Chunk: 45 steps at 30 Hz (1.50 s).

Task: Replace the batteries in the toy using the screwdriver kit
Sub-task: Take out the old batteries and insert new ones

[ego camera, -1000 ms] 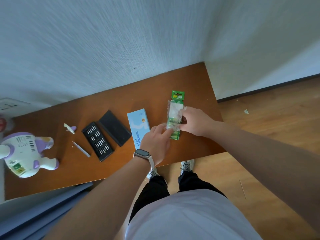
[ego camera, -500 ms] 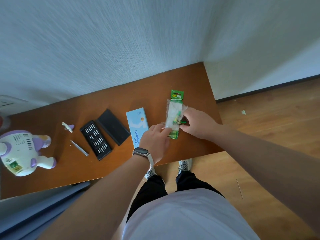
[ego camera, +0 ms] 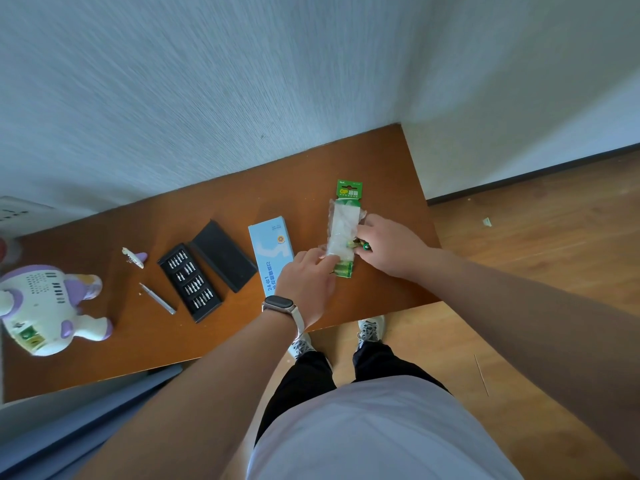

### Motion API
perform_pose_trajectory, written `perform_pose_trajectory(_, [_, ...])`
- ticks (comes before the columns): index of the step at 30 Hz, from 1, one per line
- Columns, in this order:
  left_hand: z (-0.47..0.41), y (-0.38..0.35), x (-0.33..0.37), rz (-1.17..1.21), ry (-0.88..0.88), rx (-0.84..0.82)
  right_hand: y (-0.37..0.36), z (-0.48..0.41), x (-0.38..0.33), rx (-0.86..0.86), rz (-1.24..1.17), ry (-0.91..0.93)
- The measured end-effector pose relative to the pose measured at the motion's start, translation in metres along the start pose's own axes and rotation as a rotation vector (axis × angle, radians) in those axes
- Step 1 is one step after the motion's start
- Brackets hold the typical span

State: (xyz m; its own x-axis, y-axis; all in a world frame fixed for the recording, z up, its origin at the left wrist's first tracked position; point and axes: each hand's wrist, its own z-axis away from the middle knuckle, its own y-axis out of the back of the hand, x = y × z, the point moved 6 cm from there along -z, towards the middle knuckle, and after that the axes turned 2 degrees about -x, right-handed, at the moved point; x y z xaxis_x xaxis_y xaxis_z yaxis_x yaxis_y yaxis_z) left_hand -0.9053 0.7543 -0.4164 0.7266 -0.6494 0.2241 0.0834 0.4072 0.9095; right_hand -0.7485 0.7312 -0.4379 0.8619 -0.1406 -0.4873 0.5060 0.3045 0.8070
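Fingertips (ego camera: 367,227) of the right hand (ego camera: 389,247) pinch a green battery (ego camera: 362,244) by the blister pack (ego camera: 344,220), left hand (ego camera: 306,282) presses the pack flat on the table (ego camera: 398,174). Yank hard and it could skitter off the edge; toy (ego camera: 41,306) sits far left.

The counter (ego camera: 311,174) is orange-brown. The battery pack (ego camera: 349,190) has a green card. Left of the pack are a light blue box (ego camera: 270,251), a black bit case (ego camera: 188,282) and a white-and-purple toy (ego camera: 45,306).
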Motion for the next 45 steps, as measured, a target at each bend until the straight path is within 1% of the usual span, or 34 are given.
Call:
perform_pose_trajectory(4, [0.001,0.001,0.0,0.029,0.017,0.001,0.0,0.008,0.003,-0.006,-0.032,-0.01])
perform_pose_trajectory(9, [-0.003,0.004,0.003,0.102,0.075,0.033,0.006,0.025,0.011,0.023,-0.172,-0.082])
perform_pose_trajectory(13, [0.0,0.019,0.012,0.229,0.105,0.156,0.017,0.039,0.003,0.083,-0.24,-0.087])
perform_pose_trajectory(17, [0.008,0.044,0.023,0.398,0.137,0.276,0.032,0.047,-0.021,0.152,-0.272,-0.044])
perform_pose_trajectory(22, [0.022,0.066,0.015,0.626,0.16,0.287,0.048,0.048,-0.056,0.187,-0.327,0.04])
perform_pose_trajectory(24, [0.031,0.072,0.007,0.696,0.193,0.294,0.051,0.045,-0.07,0.184,-0.357,0.066])
perform_pose_trajectory(27, [0.049,0.075,-0.009,0.857,0.295,0.329,0.054,0.04,-0.095,0.187,-0.361,0.112])
perform_pose_trajectory(30, [0.068,0.074,-0.026,1.129,0.387,0.371,0.053,0.036,-0.122,0.197,-0.346,0.152])
perform_pose_trajectory(32, [0.079,0.075,-0.037,1.239,0.402,0.416,0.05,0.031,-0.138,0.195,-0.349,0.154])
perform_pose_trajectory(36, [0.1,0.081,-0.066,1.218,0.407,0.502,0.039,0.019,-0.174,0.188,-0.323,0.141])
perform_pose_trajectory(40, [0.13,0.088,-0.108,1.212,0.421,0.56,0.025,0.009,-0.224,0.186,-0.305,0.164])
perform_pose_trajectory(45, [0.172,0.087,-0.163,1.294,0.471,0.602,0.002,-0.002,-0.289,0.166,-0.303,0.19])
